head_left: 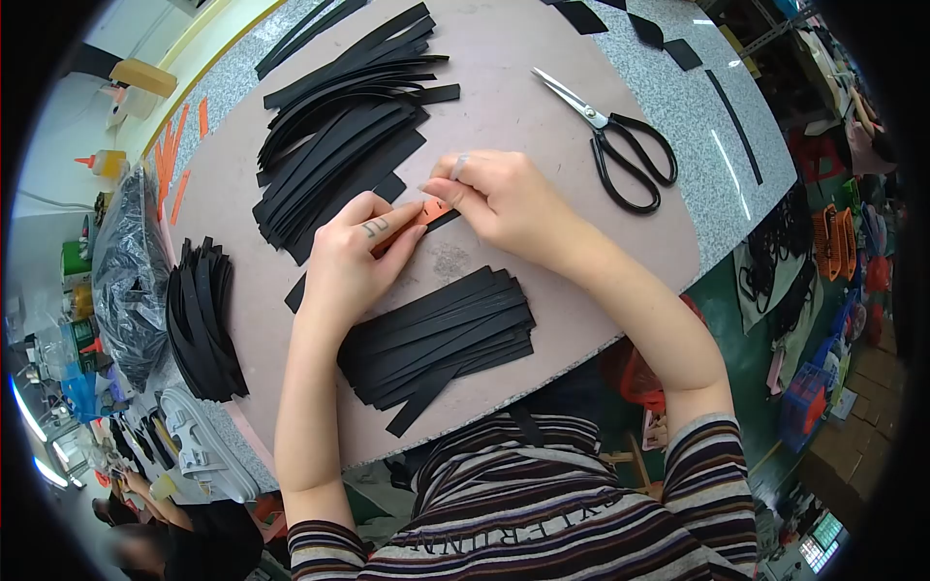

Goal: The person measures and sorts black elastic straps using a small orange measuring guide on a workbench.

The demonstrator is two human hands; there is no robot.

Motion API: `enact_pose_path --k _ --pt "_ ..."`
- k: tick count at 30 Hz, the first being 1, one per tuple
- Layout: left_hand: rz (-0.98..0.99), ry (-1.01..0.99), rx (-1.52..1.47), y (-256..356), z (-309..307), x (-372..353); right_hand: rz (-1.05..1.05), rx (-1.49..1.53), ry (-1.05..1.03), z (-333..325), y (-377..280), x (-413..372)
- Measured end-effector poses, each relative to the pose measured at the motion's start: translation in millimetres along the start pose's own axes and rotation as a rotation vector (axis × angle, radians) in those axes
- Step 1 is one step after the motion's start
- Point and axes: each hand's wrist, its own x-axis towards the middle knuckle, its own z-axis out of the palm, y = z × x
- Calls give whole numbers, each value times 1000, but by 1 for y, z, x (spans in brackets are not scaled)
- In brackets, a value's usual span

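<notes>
Watching remotely, left of the scissors [603,124] I see the left hand [356,247], fingers pinching an orange strip [436,208]; the right hand's [499,198] look closed over it, gripping what, I can't tell.

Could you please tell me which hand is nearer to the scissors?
Right: the right hand is left of the scissors, not touching them; the left hand is farther left, beyond it.

Passage left open across board [518,107] between scissors [597,118] and far strips [339,147]; near edge partly blocked by strip pile [441,334].
</notes>
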Motion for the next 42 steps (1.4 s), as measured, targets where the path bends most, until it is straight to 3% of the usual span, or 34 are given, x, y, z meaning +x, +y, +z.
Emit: enact_pose_path --k 5,8,11,14,17,20,29,38,41,42 --pt "-9 3 -40 2 6 -1 34 -84 -99 -7 -5 -1" --pt "-2 -11 -41 -3 6 -2 -60 64 0 13 0 3" --pt "11 -5 -21 -4 5 -2 -74 23 -29 14 -1 6" --pt "-28 -21 -77 -3 -2 -2 35 -3 -169 -4 -10 8" --pt "-2 377 -60 -17 -9 -2 19 -26 -88 -2 -10 7" --pt "-23 457 -3 -21 -29 -3 -303 -274 -195 9 -1 3" --pt "-53 413 29 -19 -32 -19 -252 -165 -260 11 7 7" --pt "-49 409 9 -18 -30 -21 -471 -444 -358 12 2 12" --pt "-110 396 -18 -14 -33 -22 -172 -193 -243 15 4 14" --pt "-78 428 5 -16 -35 -22 -315 -261 -244 11 1 13"
